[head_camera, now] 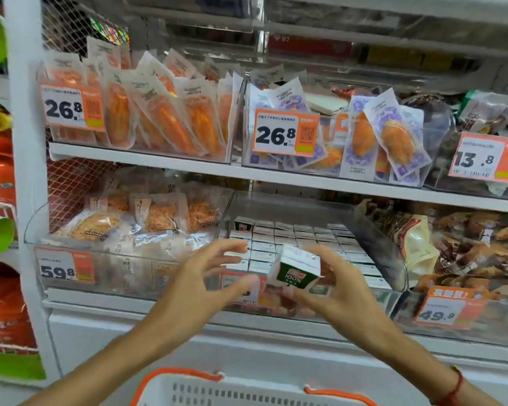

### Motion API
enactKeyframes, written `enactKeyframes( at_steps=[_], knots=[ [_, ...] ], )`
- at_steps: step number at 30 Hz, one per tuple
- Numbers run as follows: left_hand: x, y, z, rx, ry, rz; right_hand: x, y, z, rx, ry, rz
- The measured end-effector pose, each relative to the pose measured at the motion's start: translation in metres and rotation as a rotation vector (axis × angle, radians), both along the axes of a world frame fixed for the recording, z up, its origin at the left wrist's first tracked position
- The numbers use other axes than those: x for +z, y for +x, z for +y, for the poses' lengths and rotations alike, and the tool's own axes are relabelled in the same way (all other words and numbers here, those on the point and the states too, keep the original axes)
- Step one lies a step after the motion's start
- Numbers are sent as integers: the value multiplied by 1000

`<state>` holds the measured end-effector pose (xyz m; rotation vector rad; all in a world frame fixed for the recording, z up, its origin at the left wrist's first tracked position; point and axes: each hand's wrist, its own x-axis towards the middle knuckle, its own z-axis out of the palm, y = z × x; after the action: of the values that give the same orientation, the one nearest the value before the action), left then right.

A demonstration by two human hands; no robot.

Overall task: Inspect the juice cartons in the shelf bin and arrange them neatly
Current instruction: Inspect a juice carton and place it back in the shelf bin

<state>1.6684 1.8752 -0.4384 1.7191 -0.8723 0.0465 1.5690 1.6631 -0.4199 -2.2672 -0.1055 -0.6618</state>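
White shelf [276,177], clear bin [373,230].

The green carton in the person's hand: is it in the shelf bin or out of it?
Out. The right hand holds the green carton tilted, in front of the bin.

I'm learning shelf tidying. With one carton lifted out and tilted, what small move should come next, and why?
Probably turn the juice carton upright and lower it back among the rows in the bin. The right hand holds it tilted above them, while the left hand is open beside it, free to steady it.
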Motion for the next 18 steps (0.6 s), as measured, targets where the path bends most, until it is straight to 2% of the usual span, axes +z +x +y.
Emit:
enactKeyframes(
  at_steps=[2,4,8,10,15,18],
  knots=[
    [7,33,0,173,-23,-82,10,32,-8,-69,-91,-87],
    [7,60,-5,302,66,-217,16,71,-16,-102,-204,-123],
    [-21,97,-16,351,308,-448,13,155,-33,-144,-337,-55],
    [-37,108,-17,322,331,-482,10,188,-37,-169,-381,-22],
    [-47,115,-17,324,263,-527,7,235,-41,-93,-407,62],
    [-49,113,-19,341,230,-512,9,252,-42,13,-216,195]
  ],
)
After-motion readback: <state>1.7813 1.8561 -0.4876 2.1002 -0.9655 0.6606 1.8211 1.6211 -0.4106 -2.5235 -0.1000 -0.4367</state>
